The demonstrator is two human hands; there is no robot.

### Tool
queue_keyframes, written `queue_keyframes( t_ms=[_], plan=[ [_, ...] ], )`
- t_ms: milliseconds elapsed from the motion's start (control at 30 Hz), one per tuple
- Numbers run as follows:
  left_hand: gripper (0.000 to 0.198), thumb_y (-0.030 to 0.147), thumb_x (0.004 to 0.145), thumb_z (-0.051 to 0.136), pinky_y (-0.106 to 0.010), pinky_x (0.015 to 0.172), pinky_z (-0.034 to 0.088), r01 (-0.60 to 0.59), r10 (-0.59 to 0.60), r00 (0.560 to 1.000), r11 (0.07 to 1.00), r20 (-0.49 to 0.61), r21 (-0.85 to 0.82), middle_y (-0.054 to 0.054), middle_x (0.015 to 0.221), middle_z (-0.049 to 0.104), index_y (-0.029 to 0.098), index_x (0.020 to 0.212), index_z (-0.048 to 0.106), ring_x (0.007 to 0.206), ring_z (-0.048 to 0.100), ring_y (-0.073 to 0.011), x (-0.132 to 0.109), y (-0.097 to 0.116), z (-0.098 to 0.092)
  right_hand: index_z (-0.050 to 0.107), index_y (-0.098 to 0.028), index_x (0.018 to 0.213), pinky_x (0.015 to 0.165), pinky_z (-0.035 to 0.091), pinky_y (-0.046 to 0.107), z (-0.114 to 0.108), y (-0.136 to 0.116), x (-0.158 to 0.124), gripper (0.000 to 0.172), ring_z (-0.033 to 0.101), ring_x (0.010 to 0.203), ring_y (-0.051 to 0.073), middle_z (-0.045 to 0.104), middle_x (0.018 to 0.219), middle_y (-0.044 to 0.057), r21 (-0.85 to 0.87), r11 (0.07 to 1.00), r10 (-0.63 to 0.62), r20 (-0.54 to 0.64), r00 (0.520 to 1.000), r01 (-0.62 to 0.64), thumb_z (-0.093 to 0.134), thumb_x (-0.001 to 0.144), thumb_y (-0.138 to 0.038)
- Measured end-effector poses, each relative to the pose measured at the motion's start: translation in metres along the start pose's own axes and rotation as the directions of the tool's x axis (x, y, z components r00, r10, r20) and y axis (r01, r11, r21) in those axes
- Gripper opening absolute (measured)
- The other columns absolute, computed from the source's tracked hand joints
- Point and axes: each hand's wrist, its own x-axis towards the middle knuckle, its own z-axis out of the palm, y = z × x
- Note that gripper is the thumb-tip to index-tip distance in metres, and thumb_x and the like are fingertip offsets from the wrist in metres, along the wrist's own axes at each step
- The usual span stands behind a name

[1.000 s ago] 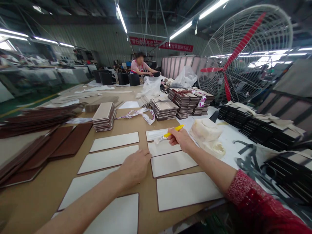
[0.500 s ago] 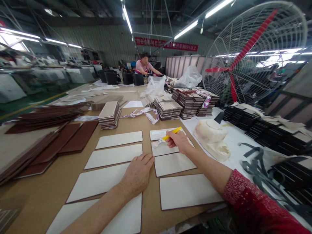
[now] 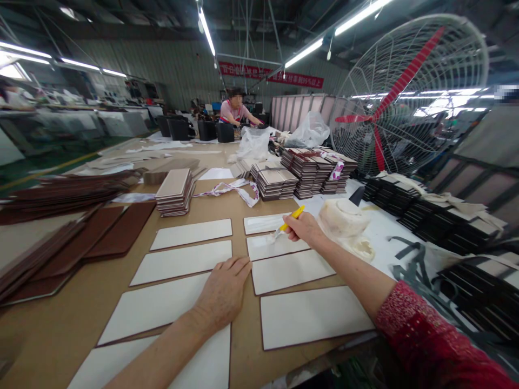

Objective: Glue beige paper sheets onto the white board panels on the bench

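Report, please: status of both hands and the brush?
Right hand: gripping yellow brush over second-farthest right panel. Left hand: palm down, nothing visibly held. No blockage seen.

This is a factory workshop. Tube lights (image 3: 206, 33) hang beneath a dark roof frame, a red banner (image 3: 294, 79) runs along a ribbed wall (image 3: 170, 67), and a huge caged fan (image 3: 405, 77) stands to the right. Stacked panels (image 3: 273, 182) sit in batches on the broad desk (image 3: 245, 335), where a co-worker (image 3: 234, 111) leans over the far end.
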Motion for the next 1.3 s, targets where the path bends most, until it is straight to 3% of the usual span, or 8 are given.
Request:
queue_keyframes(
  t_ms=[233,433,633,767,900,1033,1167,1300],
  plan=[
    [0.056,0.004,0.083,0.038,-0.044,0.105,0.038,-0.006,0.007,1.0,1.0,-0.02,0.01,-0.005,0.142,0.053,0.017,0.136,0.052,0.127,0.045,-0.025,-0.001,-0.003,0.008,0.06,-0.015,0.051,0.04,0.048,0.021,-0.044,0.012,0.0,0.042,0.06,0.04,0.015,0.064,0.047,0.006,-0.192,0.981,0.01,-0.103,0.995,-0.029,0.057,0.087,-0.037],
    [0.056,0.003,0.082,0.039,-0.044,0.104,0.04,-0.015,0.016,1.0,0.999,-0.023,0.034,-0.006,0.143,0.053,0.015,0.135,0.053,0.127,0.046,-0.0253,-0.001,-0.002,0.006,0.063,-0.016,0.051,0.05,0.047,0.022,-0.067,0.022,0.0,0.042,0.061,0.044,0.015,0.062,0.046,0.006,-0.304,0.952,-0.027,-0.154,0.988,-0.022,0.056,0.087,-0.037],
    [0.057,0.003,0.082,0.037,-0.043,0.105,0.038,-0.016,0.016,1.0,0.999,-0.02,0.034,-0.005,0.143,0.052,0.016,0.136,0.052,0.128,0.045,-0.0248,-0.001,-0.004,0.009,0.062,-0.016,0.05,0.057,0.05,0.025,-0.08,0.028,0.005,0.039,0.064,0.049,0.018,0.062,0.046,0.007,-0.309,0.949,-0.013,-0.212,0.977,-0.054,0.062,0.083,-0.035],
    [0.056,0.004,0.083,0.038,-0.043,0.105,0.038,-0.009,0.01,1.0,1.0,-0.025,0.017,-0.005,0.143,0.052,0.017,0.136,0.052,0.127,0.045,-0.0248,-0.001,-0.004,0.009,0.06,-0.016,0.049,0.054,0.05,0.024,-0.085,0.026,0.002,0.039,0.062,0.046,0.017,0.058,0.041,0.006,-0.227,0.972,0.004,-0.247,0.969,-0.062,0.064,0.083,-0.034],
    [0.054,0.006,0.084,0.039,-0.044,0.105,0.037,-0.004,0.004,1.0,1.0,-0.031,0.002,-0.006,0.143,0.052,0.016,0.135,0.052,0.127,0.045,-0.025,-0.002,-0.002,0.006,0.067,-0.013,0.071,0.051,0.053,0.022,-0.065,0.018,-0.009,0.032,0.063,0.05,0.014,0.071,0.064,0.007,0.014,1.0,0.006,-0.205,0.979,-0.004,0.057,0.089,-0.039],
    [0.052,0.006,0.084,0.039,-0.043,0.105,0.037,0.002,-0.002,0.999,1.0,-0.036,-0.006,-0.006,0.142,0.052,0.017,0.133,0.053,0.125,0.046,-0.0248,-0.002,-0.001,0.002,0.066,-0.011,0.086,0.048,0.055,0.023,-0.024,0.006,-0.024,0.028,0.063,0.051,0.013,0.072,0.073,0.008,0.262,0.965,0.04,-0.043,0.998,-0.027,0.054,0.091,-0.036],
    [0.051,0.007,0.084,0.041,-0.043,0.104,0.037,-0.005,0.004,1.0,1.0,-0.024,-0.009,-0.006,0.14,0.054,0.017,0.132,0.055,0.124,0.047,-0.0254,-0.001,-0.001,0.001,0.066,-0.011,0.085,0.046,0.055,0.023,0.009,-0.002,-0.036,0.025,0.062,0.049,0.014,0.07,0.069,0.008,0.377,0.923,0.052,0.082,0.995,-0.08,0.055,0.09,-0.033],
    [0.051,0.007,0.084,0.041,-0.043,0.105,0.036,-0.016,0.016,0.999,1.0,-0.03,-0.007,-0.006,0.14,0.054,0.017,0.133,0.054,0.124,0.046,-0.0255,-0.001,-0.002,0.003,0.066,-0.013,0.071,0.045,0.054,0.023,0.024,-0.004,-0.042,0.028,0.061,0.048,0.014,0.07,0.067,0.009,0.391,0.914,0.062,0.129,0.99,-0.108,0.058,0.089,-0.032]
  ],
)
